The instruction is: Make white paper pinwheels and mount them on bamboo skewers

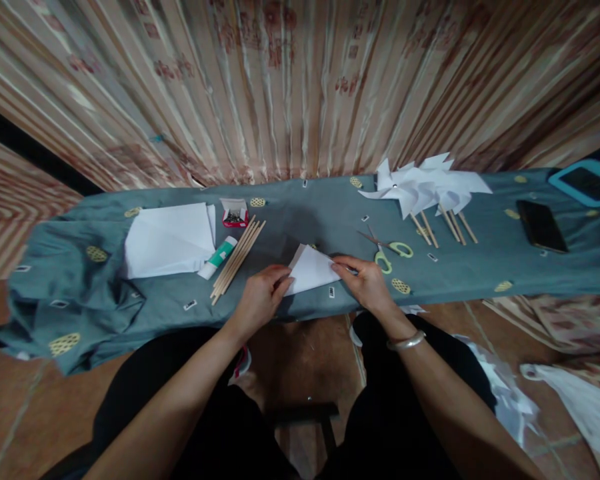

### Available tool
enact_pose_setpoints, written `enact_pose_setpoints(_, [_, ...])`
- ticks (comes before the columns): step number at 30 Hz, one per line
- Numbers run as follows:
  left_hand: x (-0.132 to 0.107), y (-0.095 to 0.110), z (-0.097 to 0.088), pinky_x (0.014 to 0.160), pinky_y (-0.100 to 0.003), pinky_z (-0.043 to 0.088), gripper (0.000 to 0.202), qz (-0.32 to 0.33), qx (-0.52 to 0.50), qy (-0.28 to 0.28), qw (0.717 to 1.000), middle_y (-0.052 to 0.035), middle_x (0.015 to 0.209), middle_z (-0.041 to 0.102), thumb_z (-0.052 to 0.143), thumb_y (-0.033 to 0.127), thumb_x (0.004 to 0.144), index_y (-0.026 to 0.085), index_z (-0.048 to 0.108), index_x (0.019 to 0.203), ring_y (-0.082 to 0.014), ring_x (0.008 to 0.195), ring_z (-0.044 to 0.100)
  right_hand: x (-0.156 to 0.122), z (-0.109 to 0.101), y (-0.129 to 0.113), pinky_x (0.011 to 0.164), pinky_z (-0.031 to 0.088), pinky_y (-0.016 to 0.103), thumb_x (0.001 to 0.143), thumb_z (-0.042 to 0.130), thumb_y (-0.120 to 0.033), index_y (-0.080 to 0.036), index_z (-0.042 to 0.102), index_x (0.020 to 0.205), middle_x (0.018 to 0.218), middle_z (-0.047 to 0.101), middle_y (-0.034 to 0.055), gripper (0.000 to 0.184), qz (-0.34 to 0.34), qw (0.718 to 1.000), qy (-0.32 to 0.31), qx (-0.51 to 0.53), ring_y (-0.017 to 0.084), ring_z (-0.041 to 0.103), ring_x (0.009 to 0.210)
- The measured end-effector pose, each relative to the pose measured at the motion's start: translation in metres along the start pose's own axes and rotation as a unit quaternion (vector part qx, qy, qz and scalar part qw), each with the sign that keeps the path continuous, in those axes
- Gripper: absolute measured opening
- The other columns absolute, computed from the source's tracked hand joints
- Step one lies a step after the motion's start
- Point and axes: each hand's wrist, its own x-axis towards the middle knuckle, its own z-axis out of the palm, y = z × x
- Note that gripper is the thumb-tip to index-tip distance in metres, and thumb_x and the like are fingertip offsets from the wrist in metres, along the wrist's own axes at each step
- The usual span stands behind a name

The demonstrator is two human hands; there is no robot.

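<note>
A sheet of white paper (311, 268), folded into a triangle, is between my hands near the front edge of the cloth-covered table. My left hand (261, 295) pinches its left corner between thumb and fingers. At the right corner, my right hand (363, 280) grips the paper in the same way. Several wooden sticks (239, 260) lie left of my left hand, with a glue stick (219, 257) alongside. Scissors with green handles (387, 251) rest just beyond my right hand.
A stack of white paper (170, 240) and a red box of small pins (235, 213) stand at left. Paper pinwheels on sticks (425, 187) lie at back right, near a black phone (541, 225) and a blue-framed tablet (587, 183). White scraps (510, 393) are on the floor.
</note>
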Motion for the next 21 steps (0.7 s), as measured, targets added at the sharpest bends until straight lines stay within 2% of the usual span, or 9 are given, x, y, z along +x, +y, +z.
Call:
enact_pose_setpoints(3, [0.0, 0.011, 0.0, 0.101, -0.043, 0.047, 0.042, 0.064, 0.089, 0.04, 0.993, -0.0194, 0.14, 0.051, 0.047, 0.026, 0.094, 0.011, 0.048, 0.133, -0.0269, 0.126, 0.054, 0.007, 0.004, -0.003, 0.084, 0.054, 0.034, 0.085, 0.06, -0.032, -0.025, 0.076, 0.096, 0.098, 0.077, 0.0021, 0.021, 0.019, 1.0, -0.012, -0.022, 0.024, 0.072, 0.09])
enact_pose_setpoints(5, [-0.002, 0.021, 0.005, 0.11, -0.048, 0.039, 0.044, 0.129, 0.141, 0.009, 0.982, -0.0185, 0.147, 0.045, 0.045, 0.022, 0.095, 0.012, 0.044, 0.137, -0.0282, 0.137, 0.042, 0.011, 0.006, -0.005, 0.083, 0.054, 0.034, 0.085, 0.059, -0.032, -0.026, 0.076, 0.096, 0.097, 0.078, 0.0016, 0.021, 0.032, 0.999, -0.018, -0.041, 0.024, 0.072, 0.089])
enact_pose_setpoints(7, [-0.006, 0.029, 0.013, 0.114, -0.051, 0.033, 0.045, 0.165, 0.174, -0.032, 0.97, -0.0184, 0.146, 0.046, 0.046, 0.022, 0.094, 0.01, 0.043, 0.138, -0.0296, 0.14, 0.037, 0.013, 0.007, -0.008, 0.083, 0.054, 0.034, 0.085, 0.059, -0.031, -0.026, 0.076, 0.096, 0.096, 0.078, 0.0016, 0.021, 0.042, 0.998, -0.018, -0.053, 0.024, 0.072, 0.089])
enact_pose_setpoints(12, [-0.014, 0.032, 0.029, 0.115, -0.053, 0.03, 0.061, 0.153, 0.203, -0.092, 0.963, -0.0218, 0.146, 0.044, 0.055, 0.037, 0.091, 0.005, 0.038, 0.14, -0.0344, 0.141, 0.035, 0.014, 0.008, -0.011, 0.084, 0.053, 0.035, 0.084, 0.059, -0.029, -0.027, 0.075, 0.096, 0.096, 0.078, 0.0014, 0.021, 0.055, 0.996, -0.012, -0.074, 0.025, 0.072, 0.093])
enact_pose_setpoints(21, [-0.016, 0.025, 0.031, 0.116, -0.052, 0.028, 0.067, 0.126, 0.199, -0.112, 0.965, -0.0233, 0.148, 0.041, 0.052, 0.045, 0.091, 0.005, 0.035, 0.142, -0.0339, 0.144, 0.029, 0.016, 0.011, -0.013, 0.085, 0.052, 0.034, 0.087, 0.057, -0.03, -0.027, 0.075, 0.1, 0.1, 0.077, 0.0024, 0.022, 0.063, 0.991, -0.019, -0.119, 0.025, 0.071, 0.095])
